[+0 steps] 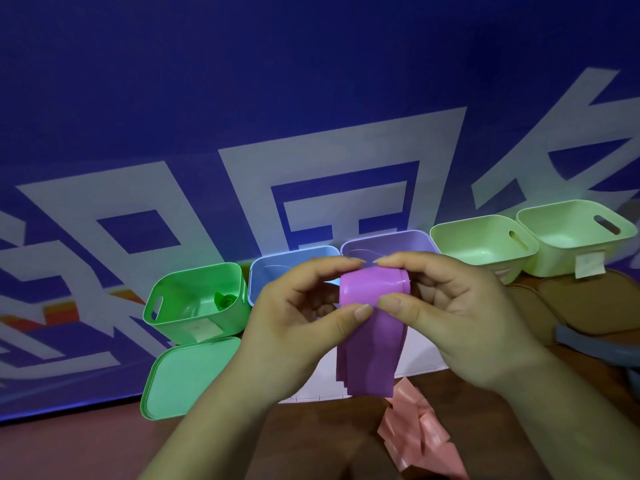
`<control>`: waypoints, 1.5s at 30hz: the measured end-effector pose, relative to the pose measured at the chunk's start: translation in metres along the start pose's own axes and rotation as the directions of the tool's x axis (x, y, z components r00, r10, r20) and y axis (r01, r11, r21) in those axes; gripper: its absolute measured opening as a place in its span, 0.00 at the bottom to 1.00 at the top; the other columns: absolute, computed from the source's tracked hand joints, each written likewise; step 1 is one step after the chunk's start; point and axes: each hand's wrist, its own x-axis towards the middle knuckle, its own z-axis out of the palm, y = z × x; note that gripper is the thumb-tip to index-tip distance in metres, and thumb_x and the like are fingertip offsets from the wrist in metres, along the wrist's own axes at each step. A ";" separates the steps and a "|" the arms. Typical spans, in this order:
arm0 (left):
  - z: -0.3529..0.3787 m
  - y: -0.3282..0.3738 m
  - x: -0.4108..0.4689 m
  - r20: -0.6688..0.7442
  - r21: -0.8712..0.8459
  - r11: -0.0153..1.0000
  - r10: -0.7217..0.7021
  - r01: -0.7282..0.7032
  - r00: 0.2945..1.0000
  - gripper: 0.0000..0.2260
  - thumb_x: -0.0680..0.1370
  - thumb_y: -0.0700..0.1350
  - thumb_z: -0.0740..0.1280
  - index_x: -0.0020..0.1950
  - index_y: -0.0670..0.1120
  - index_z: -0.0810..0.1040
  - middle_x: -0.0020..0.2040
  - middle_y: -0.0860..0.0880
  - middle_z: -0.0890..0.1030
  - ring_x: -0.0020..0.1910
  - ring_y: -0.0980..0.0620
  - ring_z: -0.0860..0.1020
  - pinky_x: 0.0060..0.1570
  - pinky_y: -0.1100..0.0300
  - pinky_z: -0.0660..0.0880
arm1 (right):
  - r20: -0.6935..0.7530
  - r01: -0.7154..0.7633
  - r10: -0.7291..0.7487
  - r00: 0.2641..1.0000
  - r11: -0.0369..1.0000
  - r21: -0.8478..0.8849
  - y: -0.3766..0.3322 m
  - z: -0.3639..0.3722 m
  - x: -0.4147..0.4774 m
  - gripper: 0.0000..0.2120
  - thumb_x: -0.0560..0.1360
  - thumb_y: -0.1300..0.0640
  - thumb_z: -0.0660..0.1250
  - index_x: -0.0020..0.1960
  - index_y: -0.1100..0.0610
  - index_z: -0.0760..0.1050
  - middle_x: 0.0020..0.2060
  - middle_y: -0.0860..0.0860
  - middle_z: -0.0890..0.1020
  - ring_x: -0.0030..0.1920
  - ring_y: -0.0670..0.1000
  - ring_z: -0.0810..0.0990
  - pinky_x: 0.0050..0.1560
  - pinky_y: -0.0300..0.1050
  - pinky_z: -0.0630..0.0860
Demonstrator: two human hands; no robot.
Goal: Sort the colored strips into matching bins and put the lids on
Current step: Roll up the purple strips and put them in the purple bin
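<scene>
Both of my hands hold a bundle of purple strips (370, 327), folded over at the top, with the loose ends hanging down. My left hand (298, 327) pinches its left side and my right hand (460, 320) pinches its right side. Just behind them stands the purple bin (388, 245), partly hidden. A blue bin (277, 268) is to its left, then a green bin (197, 299) holding a rolled green strip (225, 299). Pink strips (415, 431) lie on the table below my hands.
A green lid (180, 375) lies in front of the green bin. Two pale yellow-green bins (481, 244) (575, 233) stand at the right. Brown lids (595, 303) lie in front of them. A blue printed banner (104, 237) covers the table's back.
</scene>
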 end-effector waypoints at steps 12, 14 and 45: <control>-0.002 0.000 -0.002 -0.070 0.031 0.999 0.012 -0.010 0.997 0.17 0.68 0.48 0.76 0.56 0.53 0.83 0.51 0.47 0.86 0.49 0.39 0.82 0.50 0.50 0.82 | 0.036 -0.042 0.041 0.998 0.999 0.005 -0.003 0.001 -0.001 0.15 0.70 0.54 0.75 0.56 0.49 0.81 0.50 0.50 0.86 0.51 0.52 0.85 0.53 0.48 0.82; -0.002 0.000 -0.002 -0.075 0.012 1.000 -0.012 0.013 0.997 0.17 0.68 0.46 0.77 0.56 0.51 0.84 0.50 0.47 0.86 0.49 0.40 0.83 0.50 0.52 0.82 | 0.037 -0.041 0.042 0.998 0.999 -0.010 -0.002 0.001 -0.001 0.16 0.70 0.51 0.76 0.57 0.46 0.81 0.49 0.50 0.86 0.50 0.54 0.85 0.53 0.52 0.82; 0.001 0.005 -0.011 -0.005 0.054 0.998 0.042 -0.042 0.999 0.18 0.70 0.48 0.75 0.59 0.57 0.81 0.56 0.49 0.83 0.52 0.41 0.81 0.54 0.38 0.78 | -0.022 -0.012 0.012 1.000 1.000 0.023 -0.009 0.005 -0.009 0.15 0.68 0.56 0.76 0.53 0.46 0.82 0.47 0.52 0.86 0.47 0.60 0.83 0.50 0.55 0.83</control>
